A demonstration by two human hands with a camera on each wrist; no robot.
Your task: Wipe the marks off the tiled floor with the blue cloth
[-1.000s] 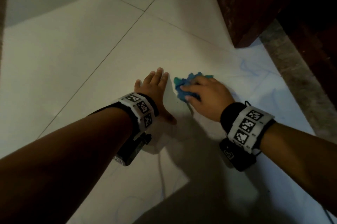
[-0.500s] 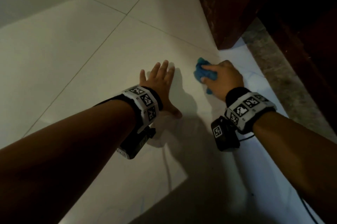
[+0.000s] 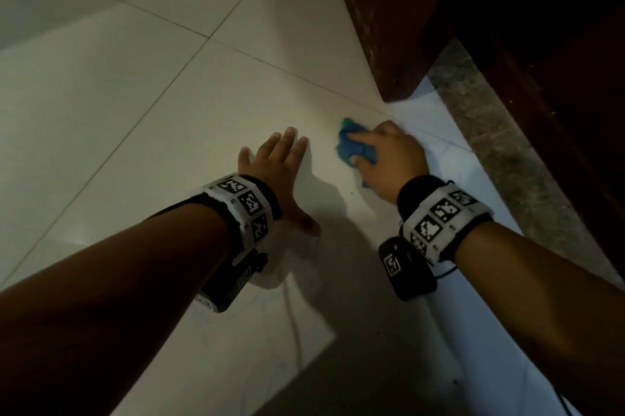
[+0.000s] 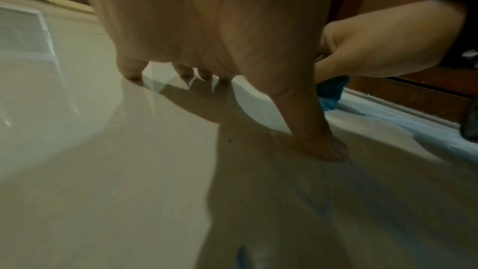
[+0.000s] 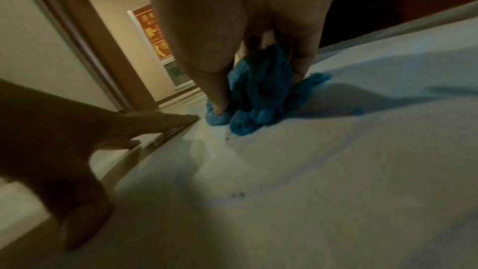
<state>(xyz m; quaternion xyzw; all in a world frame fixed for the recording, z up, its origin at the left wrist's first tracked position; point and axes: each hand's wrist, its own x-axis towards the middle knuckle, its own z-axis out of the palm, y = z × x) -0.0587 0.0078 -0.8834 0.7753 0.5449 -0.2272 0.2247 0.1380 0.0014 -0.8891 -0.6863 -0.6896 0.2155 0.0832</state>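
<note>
Blue cloth [image 3: 353, 146], bunched into a wad, sits on the pale tiled floor [image 3: 135, 104] under the right hand [image 3: 389, 158], whose fingers curl round it and press it down, thumb along its near side. That forearm reaches forward from the lower right, wrist bent slightly inward. The wad has no clear long axis; 1 loose corner trails toward the dark wooden furniture [image 3: 389, 26] close beyond it. Just to the left, apart from the cloth, the left hand [image 3: 277, 172] lies flat on the tile, holding nothing, 4 fingers stretched forward, thumb splayed to the right. Faint blue marks [image 5: 344, 144] streak the floor nearer the person.
</note>
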